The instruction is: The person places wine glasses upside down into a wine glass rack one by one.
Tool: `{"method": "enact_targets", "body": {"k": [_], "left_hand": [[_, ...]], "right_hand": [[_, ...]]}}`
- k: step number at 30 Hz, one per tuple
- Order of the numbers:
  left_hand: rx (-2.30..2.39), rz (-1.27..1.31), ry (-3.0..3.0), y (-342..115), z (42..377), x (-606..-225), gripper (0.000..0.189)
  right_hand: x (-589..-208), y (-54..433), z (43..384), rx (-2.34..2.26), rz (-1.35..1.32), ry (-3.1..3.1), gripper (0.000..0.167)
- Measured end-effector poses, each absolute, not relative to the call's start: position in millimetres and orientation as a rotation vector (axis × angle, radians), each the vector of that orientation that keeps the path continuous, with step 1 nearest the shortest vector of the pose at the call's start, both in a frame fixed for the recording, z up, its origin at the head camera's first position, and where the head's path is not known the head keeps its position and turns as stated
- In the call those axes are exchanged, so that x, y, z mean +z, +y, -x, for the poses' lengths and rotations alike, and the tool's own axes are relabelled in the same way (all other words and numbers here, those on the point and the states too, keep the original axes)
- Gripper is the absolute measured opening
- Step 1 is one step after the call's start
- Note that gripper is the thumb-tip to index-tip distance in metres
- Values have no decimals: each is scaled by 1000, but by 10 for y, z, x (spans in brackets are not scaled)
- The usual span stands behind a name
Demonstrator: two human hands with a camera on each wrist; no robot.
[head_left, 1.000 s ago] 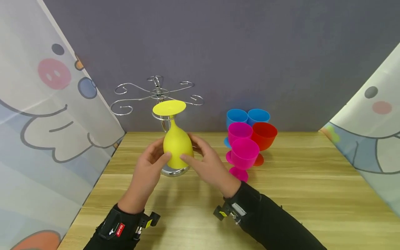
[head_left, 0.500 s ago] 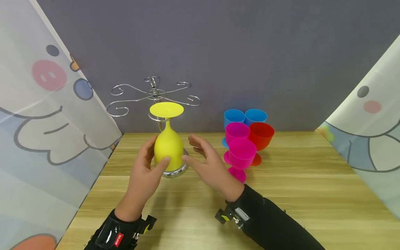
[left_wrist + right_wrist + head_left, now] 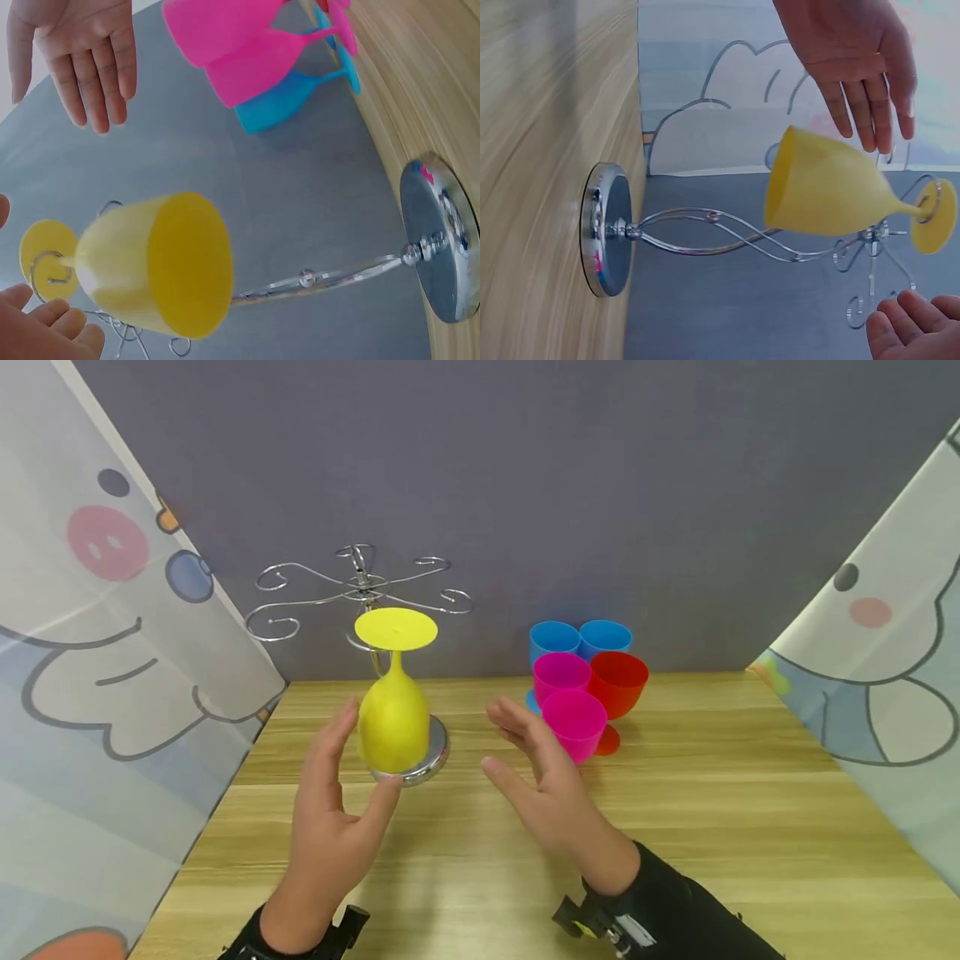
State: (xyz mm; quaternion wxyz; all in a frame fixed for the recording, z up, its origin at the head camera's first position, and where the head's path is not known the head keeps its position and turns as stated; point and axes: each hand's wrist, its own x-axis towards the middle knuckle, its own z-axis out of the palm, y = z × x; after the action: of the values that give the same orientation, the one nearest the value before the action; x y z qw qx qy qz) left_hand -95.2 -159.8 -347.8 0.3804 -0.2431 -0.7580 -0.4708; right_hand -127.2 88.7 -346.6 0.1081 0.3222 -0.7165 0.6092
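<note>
In head view, the yellow goblet (image 3: 393,722) (inverted) partly hides the rack (image 3: 437,748).

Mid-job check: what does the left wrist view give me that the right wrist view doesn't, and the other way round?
Only the left wrist view: the pink goblets and a blue goblet beside them.

Only the right wrist view: the cartoon outlines on the pale panel.

Both: the yellow goblet hanging upside down by its foot, the metal rack with its round base, the wooden tabletop, the left hand and the right hand.
</note>
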Motion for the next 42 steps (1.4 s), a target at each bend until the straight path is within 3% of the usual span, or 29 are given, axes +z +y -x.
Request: {"method": "enact_targets", "body": {"k": [6, 16, 34, 42], "left_hand": [[-1235, 669, -1877, -1553, 904, -3490, 67], [-1274, 646, -1908, -1510, 825, -3462, 73], [-1115, 591, -1772, -1858, 949, -3196, 67], [-1016, 428, -1733, -2119, 1028, -2960, 69]], "right_hand": [[-3485, 1035, 1077, 1731, -1017, -2063, 71], [-3557, 1322, 854, 1630, -889, -2067, 77], [-3713, 1629, 1056, 1317, -621, -2162, 88], [-3816, 1707, 1135, 1389, -420, -2255, 87]]}}
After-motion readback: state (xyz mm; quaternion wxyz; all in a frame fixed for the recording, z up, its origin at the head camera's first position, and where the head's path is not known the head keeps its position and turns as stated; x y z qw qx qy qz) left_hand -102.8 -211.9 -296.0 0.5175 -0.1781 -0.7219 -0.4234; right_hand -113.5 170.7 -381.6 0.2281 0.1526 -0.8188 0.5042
